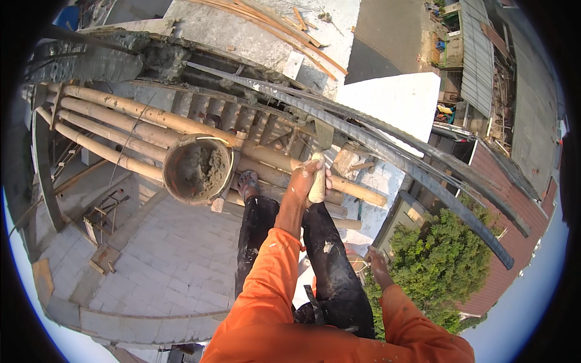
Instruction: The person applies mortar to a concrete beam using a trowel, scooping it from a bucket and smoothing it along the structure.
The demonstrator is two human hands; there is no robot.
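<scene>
The person's left hand [307,180], at the end of a bright orange sleeve, holds a small trowel with a pale wooden handle [318,184] near the middle of the view, above the dark, mortar-spotted trousers [330,260]. This grip is curled firmly round the handle, and the trowel's flat grey blade [324,134] points away from the body, close to the long grey bars [448,201] that slant across the work. The right hand [379,266] hangs lower, out to the side and well apart from the left, in front of a leafy green tree [439,260]; its fingers are too small to make out, so I cannot tell whether its grip is spread or pinching anything. To the left of the trowel, a round bucket [173,169] with a pale handle holds wet grey mortar [209,172] and rests on thick, light-brown bamboo poles [121,108]. A foot [247,183] stands just beside it. Beyond the bars, thin wooden strips [284,30] lie on a whitish slab [212,33]
</scene>
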